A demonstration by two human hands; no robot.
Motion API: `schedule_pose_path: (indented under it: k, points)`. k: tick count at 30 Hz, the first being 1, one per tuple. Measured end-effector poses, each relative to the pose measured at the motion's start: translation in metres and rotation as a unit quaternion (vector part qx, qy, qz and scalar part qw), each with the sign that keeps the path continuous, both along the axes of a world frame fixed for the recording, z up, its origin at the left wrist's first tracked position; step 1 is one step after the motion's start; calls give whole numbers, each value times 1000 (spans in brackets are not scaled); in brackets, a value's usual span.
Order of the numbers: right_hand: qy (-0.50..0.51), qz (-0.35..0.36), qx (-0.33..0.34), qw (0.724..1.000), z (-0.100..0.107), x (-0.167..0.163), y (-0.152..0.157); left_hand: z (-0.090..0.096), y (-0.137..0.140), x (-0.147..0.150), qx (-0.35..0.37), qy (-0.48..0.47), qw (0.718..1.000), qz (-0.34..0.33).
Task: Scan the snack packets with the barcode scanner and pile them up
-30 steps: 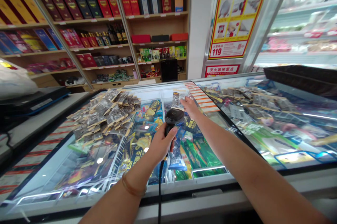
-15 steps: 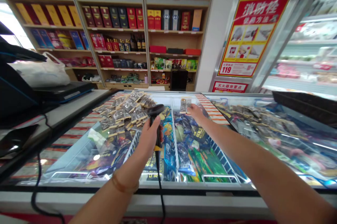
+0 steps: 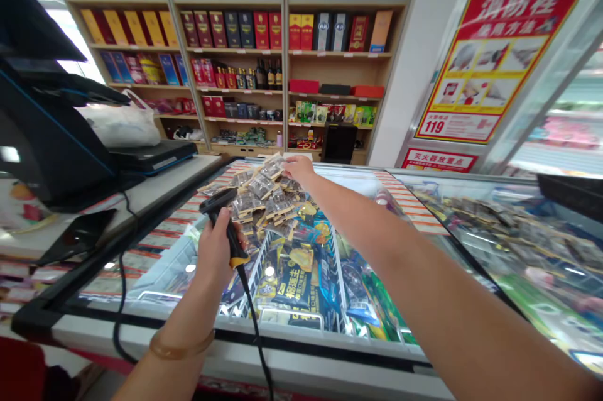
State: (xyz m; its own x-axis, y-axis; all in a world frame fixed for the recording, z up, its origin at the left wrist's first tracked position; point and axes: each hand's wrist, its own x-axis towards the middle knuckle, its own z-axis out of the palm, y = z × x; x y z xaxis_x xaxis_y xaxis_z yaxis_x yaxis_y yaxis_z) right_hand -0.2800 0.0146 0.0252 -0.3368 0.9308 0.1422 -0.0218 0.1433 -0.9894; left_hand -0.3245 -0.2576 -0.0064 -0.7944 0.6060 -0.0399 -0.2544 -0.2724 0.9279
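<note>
My left hand [image 3: 217, 241] is wrapped round the handle of a black barcode scanner [image 3: 219, 202] with yellow trim. Its head points toward a pile of small clear packets with tan edges [image 3: 261, 190], heaped on the glass top. My right hand [image 3: 299, 167] reaches across to the far top of this pile. Its fingers are closed on the edge of a clear packet [image 3: 273, 166]. What is inside the packets is dark and too small to make out. A black cable [image 3: 254, 319] hangs from the scanner's handle.
Under the glass, the chest freezer [image 3: 155, 322] holds wire baskets of bagged goods [image 3: 294, 278]. On the left stand a dark checkout terminal [image 3: 51, 131] and a white plastic bag [image 3: 123, 124]. More packets [image 3: 499, 219] lie at right, near a black tray [image 3: 572, 200]. Shelves of boxes rise behind.
My right hand has moved left, from holding a packet beyond the pile's right side to the pile's top. The scanner has shifted left of the pile, and the view has turned left.
</note>
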Motion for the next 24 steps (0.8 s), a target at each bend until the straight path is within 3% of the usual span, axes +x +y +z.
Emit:
schedule_pose_path:
  k: [4, 9, 13, 17, 22, 24]
  points:
    - [40, -4, -6, 999, -14, 15, 6, -2, 3, 4, 0, -1, 1000, -13]
    - [14, -35, 46, 998, -37, 103, 13, -4, 23, 37, 5, -7, 998, -66]
    - [-101, -130, 89, 982, -64, 215, 25, -2, 48, 83, -8, 1, 992, -127]
    - [-292, -249, 146, 912, -83, 350, 30, 4, 72, 136, -16, 19, 979, -204]
    - [-380, -338, 95, 856, -88, 515, 10, 1, 96, 187, -20, 20, 963, -269]
    - [-455, -372, 67, 806, -91, 565, 2, -7, 101, 199, -23, 25, 959, -282]
